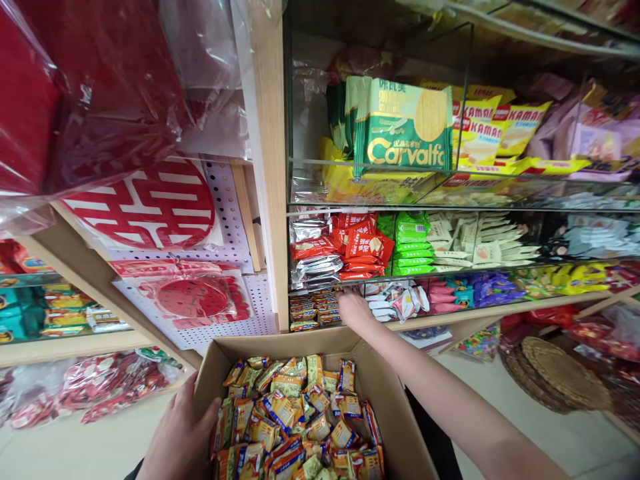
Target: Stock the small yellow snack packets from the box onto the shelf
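Note:
A cardboard box [385, 393] full of small orange, yellow and blue snack packets [300, 417] sits low in front of me. My left hand [183, 437] grips its left rim, thumb inside the box. My right hand [353, 308] reaches over the box into the lowest glass shelf compartment, beside a stack of matching packets [313, 310]. Its fingers are hidden in the compartment, so I cannot see what they hold.
Glass shelves carry green Carvalfo packs [400, 127], yellow Kamai bags [493, 130], red and silver packets [340, 250] and green wafers [413, 247]. Red paper decorations [150, 203] hang on a pegboard at left. Woven trays [560, 377] lie on the floor right.

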A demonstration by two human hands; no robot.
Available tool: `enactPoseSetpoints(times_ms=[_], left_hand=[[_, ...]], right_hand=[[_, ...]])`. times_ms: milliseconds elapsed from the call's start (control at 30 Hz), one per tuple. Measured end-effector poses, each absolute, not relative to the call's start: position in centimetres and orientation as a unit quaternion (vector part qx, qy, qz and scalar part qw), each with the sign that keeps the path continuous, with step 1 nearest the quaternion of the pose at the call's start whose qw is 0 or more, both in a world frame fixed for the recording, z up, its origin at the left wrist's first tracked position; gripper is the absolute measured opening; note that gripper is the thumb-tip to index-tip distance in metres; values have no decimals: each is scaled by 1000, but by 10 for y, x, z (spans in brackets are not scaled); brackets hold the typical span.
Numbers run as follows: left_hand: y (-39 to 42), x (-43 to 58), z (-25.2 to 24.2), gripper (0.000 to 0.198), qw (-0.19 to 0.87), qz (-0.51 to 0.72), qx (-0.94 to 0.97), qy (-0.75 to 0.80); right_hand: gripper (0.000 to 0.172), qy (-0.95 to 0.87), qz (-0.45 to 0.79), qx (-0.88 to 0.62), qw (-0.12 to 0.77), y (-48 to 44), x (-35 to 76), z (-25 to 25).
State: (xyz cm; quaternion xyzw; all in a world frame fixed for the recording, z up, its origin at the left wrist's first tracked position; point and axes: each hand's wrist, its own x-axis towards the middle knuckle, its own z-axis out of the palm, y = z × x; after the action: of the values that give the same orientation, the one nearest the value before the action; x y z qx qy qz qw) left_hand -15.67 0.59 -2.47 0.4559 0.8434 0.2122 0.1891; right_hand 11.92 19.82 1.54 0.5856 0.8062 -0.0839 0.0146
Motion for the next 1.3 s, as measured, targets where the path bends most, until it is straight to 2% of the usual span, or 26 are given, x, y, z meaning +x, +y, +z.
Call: enactPoseSetpoints(times_ms=[100, 133, 200, 333, 400, 567, 700, 767, 833, 933, 967, 1033, 1133, 1167, 1233, 1300], left_hand=[[7, -156, -23, 59, 192, 218, 453, 842], [7, -156, -22, 58, 194, 218, 454, 842], [7, -155, -20, 57, 194, 216, 457, 841], [5, -152, -17, 54, 189, 215, 463, 839], [3, -151, -16, 54, 188, 214, 465, 839], [2, -151, -18, 54, 187, 210, 474, 834], [2, -151, -19, 56, 187, 198, 474, 838], [2, -152, -20, 56, 189, 196, 479, 835], [2, -153, -21, 56, 194, 198, 482, 831], [2, -153, -21, 56, 209, 203, 484, 826], [1, -153, -20, 57, 203, 199, 485, 827], [0, -150, -15, 59, 147, 187, 500, 833], [-3, -139, -7, 56, -2, 201, 569, 798], [-5, -132, -5, 53, -22, 225, 597, 770], [-7, -115, -5, 49, 34, 292, 624, 724], [-7, -92, -8, 53, 202, 349, 572, 714]], right_hand=[[28, 889, -120, 431, -99, 136, 123, 11], [28, 908, -144, 384, -87, 117, 123, 2], [26, 920, -186, 343, 23, 89, 121, -24], [49, 874, -250, 299, 290, 65, 111, -81], [54, 865, -238, 292, 330, 61, 108, -100], [62, 864, -215, 329, 314, 54, 110, -117], [68, 866, -229, 339, 288, 54, 116, -119], [63, 873, -220, 334, 279, 55, 117, -116], [45, 882, -218, 332, 254, 58, 118, -109], [9, 876, -257, 367, 178, 64, 123, -94], [11, 865, -283, 388, 144, 67, 126, -89], [19, 836, -331, 430, 79, 74, 133, -82], [16, 807, -369, 462, -3, 84, 143, -76], [14, 802, -371, 467, -27, 86, 145, -75], [12, 789, -380, 476, -75, 88, 147, -73], [12, 768, -406, 480, -123, 86, 145, -71]])
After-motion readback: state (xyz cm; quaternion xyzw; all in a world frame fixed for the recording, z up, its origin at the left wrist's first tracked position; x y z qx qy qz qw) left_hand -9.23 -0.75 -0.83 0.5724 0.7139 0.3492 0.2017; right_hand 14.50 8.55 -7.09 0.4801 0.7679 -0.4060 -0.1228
